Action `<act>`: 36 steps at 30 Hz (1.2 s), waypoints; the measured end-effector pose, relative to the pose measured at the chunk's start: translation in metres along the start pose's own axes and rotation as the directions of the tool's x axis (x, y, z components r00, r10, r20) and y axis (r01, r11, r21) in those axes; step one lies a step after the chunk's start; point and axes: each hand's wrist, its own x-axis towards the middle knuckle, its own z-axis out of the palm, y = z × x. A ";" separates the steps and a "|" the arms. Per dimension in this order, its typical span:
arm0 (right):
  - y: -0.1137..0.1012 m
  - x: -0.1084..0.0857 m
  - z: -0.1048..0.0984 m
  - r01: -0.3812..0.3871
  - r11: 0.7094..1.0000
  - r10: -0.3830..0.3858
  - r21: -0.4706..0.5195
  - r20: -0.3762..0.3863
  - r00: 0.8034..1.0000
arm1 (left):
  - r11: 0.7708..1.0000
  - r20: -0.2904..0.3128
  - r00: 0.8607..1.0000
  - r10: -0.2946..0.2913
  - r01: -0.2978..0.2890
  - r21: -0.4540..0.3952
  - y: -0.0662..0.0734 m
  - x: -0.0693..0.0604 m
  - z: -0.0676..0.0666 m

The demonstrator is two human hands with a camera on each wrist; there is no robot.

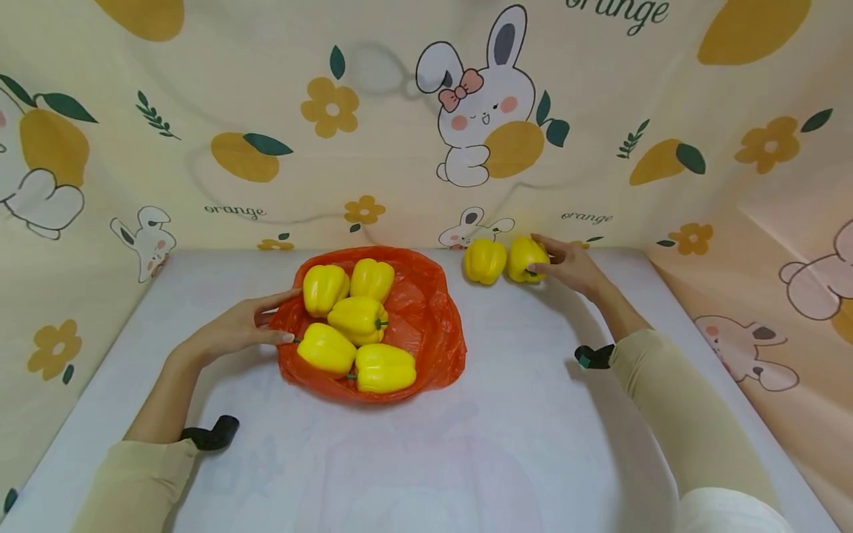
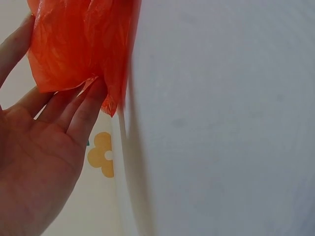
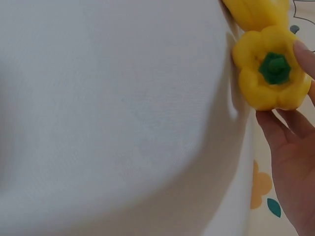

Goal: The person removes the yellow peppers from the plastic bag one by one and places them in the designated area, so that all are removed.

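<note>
On the left, a red plastic bag (image 1: 420,311) lies with its mouth spread wide, several yellow bell peppers (image 1: 358,320) inside it. My left hand (image 1: 229,326) holds the bag's left side, the thumb on the near part and the fingers on the far part. In the left wrist view, fingertips of that hand (image 2: 44,152) go behind the red plastic. At the back right, my right hand (image 1: 566,263) grips a yellow bell pepper (image 1: 523,259) between thumb and fingers. Its green stem (image 3: 275,68) faces the right wrist camera. Close to its left stands another yellow bell pepper (image 1: 484,260).
The white table (image 1: 426,466) ends at the back against a cloth (image 1: 280,81) printed with rabbits and flowers. More of this cloth hangs at both sides. A black wrist strap piece (image 1: 216,434) sits by the left wrist, another (image 1: 593,357) by the right.
</note>
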 end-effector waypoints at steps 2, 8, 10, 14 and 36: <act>0.002 0.002 0.000 0.004 1.000 -0.004 0.020 0.000 1.000 | 1.000 -0.002 1.000 0.006 -0.006 -0.004 0.000 0.000 0.000; 0.011 0.006 0.003 -0.048 0.998 0.047 0.043 0.025 0.999 | 1.000 -0.009 1.000 -0.019 0.019 0.016 0.002 -0.001 0.000; 0.018 0.008 0.004 -0.070 0.997 0.069 0.041 0.029 0.997 | 0.999 -0.009 1.000 -0.025 0.025 0.022 0.002 -0.002 0.001; 0.030 0.013 0.004 -0.092 0.995 0.092 0.022 0.025 0.995 | 0.999 -0.012 1.000 -0.020 0.020 0.027 0.002 -0.001 0.001; 0.014 0.016 0.005 0.051 0.995 -0.038 0.085 -0.143 0.989 | 1.000 -0.005 1.000 -0.010 0.010 0.021 0.004 -0.002 0.000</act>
